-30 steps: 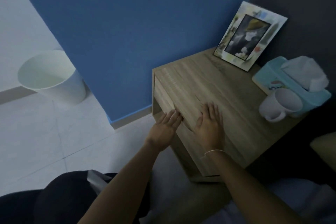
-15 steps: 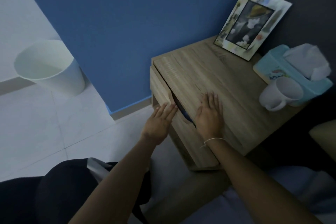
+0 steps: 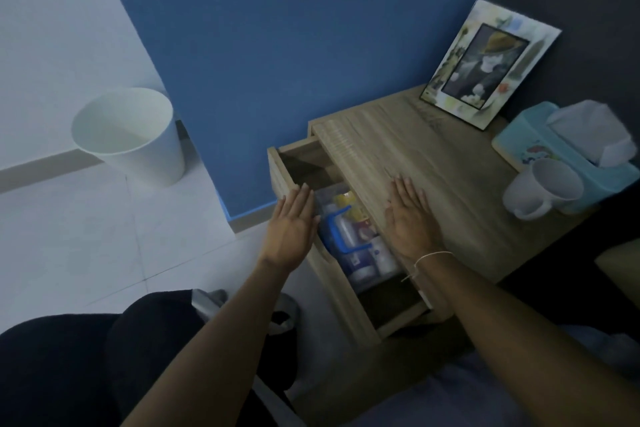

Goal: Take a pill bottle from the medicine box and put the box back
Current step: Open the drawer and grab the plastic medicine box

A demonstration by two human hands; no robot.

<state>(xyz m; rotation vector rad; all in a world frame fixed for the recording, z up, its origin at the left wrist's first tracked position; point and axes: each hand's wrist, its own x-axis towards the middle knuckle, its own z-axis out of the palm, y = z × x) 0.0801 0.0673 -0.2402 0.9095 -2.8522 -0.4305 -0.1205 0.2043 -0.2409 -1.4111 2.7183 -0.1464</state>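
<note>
The wooden nightstand's drawer (image 3: 290,173) stands pulled out toward the left. Inside lies a clear medicine box (image 3: 360,246) with a blue handle (image 3: 337,229), and several bottles and packets show through it. My left hand (image 3: 294,229) rests flat on the drawer's front panel, fingers straight, holding nothing. Flat on the nightstand top (image 3: 433,156), just right of the drawer opening, lies my right hand (image 3: 410,218), fingers spread. A thin string bracelet circles that wrist. No single pill bottle can be told apart in the dim light.
A picture frame (image 3: 485,62) leans at the back of the nightstand. A teal tissue box (image 3: 554,149) and a white mug (image 3: 543,187) stand at its right edge. A white bin (image 3: 131,135) sits on the tiled floor by the blue wall.
The drawer has slid out from shut to wide open, uncovering the medicine box. My left hand moved left with the drawer front. My right hand stayed on the top.
</note>
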